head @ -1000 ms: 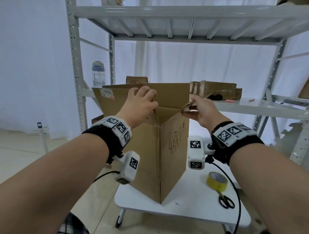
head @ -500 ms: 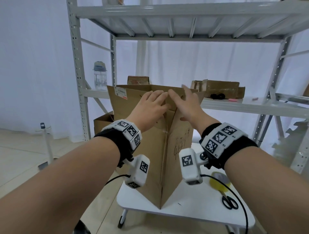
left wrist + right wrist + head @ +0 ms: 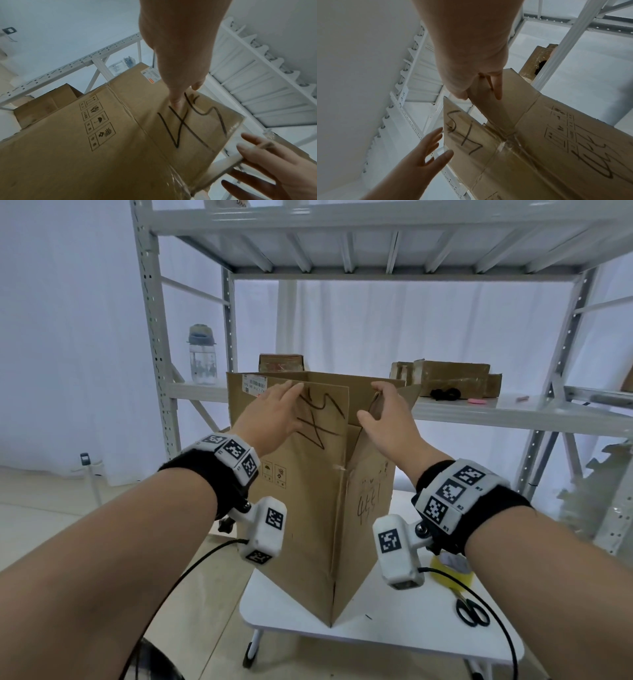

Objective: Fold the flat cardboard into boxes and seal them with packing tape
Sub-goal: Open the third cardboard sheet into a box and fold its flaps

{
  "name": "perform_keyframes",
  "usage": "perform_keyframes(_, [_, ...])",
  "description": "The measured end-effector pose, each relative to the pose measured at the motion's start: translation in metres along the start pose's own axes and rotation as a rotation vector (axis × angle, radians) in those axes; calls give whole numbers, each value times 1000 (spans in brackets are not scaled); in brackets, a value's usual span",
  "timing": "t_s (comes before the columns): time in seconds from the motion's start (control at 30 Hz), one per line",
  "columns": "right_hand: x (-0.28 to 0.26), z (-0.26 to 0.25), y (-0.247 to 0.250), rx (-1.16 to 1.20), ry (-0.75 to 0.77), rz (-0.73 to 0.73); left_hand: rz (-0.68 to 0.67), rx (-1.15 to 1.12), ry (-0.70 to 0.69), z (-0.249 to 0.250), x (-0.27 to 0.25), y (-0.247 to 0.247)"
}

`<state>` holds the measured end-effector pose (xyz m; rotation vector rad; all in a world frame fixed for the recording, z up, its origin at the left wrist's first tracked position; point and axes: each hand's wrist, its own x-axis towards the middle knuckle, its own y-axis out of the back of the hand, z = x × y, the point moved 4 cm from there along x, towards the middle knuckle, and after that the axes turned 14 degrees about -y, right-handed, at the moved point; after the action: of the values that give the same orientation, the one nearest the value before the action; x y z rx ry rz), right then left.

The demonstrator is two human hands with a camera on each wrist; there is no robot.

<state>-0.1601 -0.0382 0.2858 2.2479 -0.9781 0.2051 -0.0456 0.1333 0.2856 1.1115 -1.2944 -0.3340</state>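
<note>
Cardboard, brown and scuffed, makes up the box [image 3: 308,508], which stands upright on the white surface [image 3: 394,642] with one vertical corner turned toward the person and its upper flaps not yet folded in. The left hand [image 3: 270,416] lies flat on the near flap scrawled with black marker [image 3: 323,419], fingers [image 3: 176,102] straight and together, probably to steady or push that flap inward. The right hand [image 3: 390,422] is on the flap round the corner of the box, its thumb one side of the cardboard and its fingers [image 3: 496,88] the other, loosely apart (a light pinch, it seems, for bending the flap over). To the right of the box lie the yellow packing tape [image 3: 452,571] and black scissors [image 3: 471,611], within reach for sealing. Behind the box stands a metal shelf [image 3: 479,412].
</note>
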Motion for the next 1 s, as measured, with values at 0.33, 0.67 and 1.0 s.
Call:
perform_keyframes(0.33, [4, 14, 14, 71, -27, 171, -13, -83, 51, -9, -4, -4])
perform_keyframes(0.67, [4, 30, 25, 174, 7, 180, -20, -91, -27, 19, 29, -12])
perform_keyframes(1.0, [18, 41, 38, 184, -16, 156, -3, -94, -61, 38, 71, -19])
